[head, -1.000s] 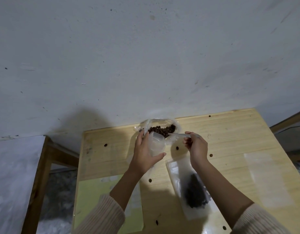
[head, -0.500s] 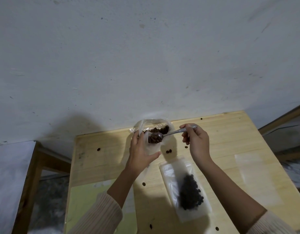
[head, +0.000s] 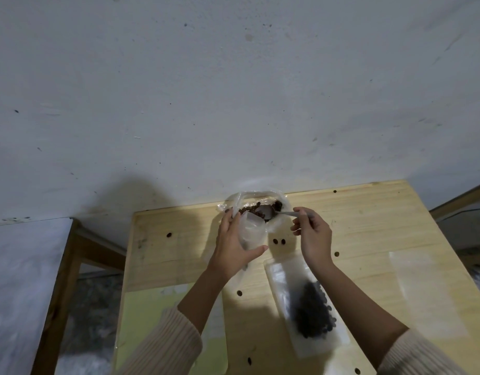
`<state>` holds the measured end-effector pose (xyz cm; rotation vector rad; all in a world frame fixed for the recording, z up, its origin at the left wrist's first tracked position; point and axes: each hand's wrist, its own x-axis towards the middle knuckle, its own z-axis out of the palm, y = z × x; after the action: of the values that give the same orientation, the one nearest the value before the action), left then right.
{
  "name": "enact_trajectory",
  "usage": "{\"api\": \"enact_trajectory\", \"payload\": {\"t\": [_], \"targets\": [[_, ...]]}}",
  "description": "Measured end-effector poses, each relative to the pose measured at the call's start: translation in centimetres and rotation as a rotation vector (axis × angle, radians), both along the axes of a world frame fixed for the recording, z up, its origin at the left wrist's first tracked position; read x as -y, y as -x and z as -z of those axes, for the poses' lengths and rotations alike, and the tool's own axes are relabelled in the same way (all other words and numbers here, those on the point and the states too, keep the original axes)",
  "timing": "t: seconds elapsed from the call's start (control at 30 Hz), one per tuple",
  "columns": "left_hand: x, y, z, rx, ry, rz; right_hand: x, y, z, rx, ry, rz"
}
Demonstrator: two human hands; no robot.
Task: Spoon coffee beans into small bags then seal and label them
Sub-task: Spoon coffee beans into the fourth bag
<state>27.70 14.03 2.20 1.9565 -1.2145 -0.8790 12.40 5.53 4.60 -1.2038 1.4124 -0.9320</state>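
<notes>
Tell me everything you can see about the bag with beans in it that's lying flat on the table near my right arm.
The filled bag is a clear, slightly frosted rectangular plastic pouch lying flat on the wooden table, its length angled away from the person. Dark coffee beans heap in its near half; the far half looks empty. Nothing grips it; the right forearm runs along its right edge, contact unclear. Whether it is sealed cannot be told; no label shows.

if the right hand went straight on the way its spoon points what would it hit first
Probably the coffee beans in the large open bag: the right hand aims the spoon leftward, its bowl among them. The small bag in the left hand sits nearer; depth is unclear.
</notes>
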Motion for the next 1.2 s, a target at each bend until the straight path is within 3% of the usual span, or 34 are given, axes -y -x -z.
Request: {"api": "enact_trajectory", "payload": {"t": [0.17,0.3,0.67,0.9,1.2], "targets": [[-0.4,0.0,-0.4,-0.02,-0.006,0.039,-0.7,-1.7,0.9,0.152,-0.216,0.041],[-0.7,-0.4,-0.5,-0.013,-0.035,0.04,-0.2,-2.0,0.8,0.234,-0.276,0.127],[-0.2,-0.8,-0.1,-0.008,-0.027,0.018,1.4,1.9,-3.7,0.234,-0.122,0.246],[0.2,-0.6,0.1,0.025,-0.003,0.027,-0.4,1.3,-4.8,0.113,0.048,-0.04],[-0.9,-1.5,-0.7,0.012,0.068,0.005,-0.8,1.9,-3.9,0.199,-0.033,0.201]]}}
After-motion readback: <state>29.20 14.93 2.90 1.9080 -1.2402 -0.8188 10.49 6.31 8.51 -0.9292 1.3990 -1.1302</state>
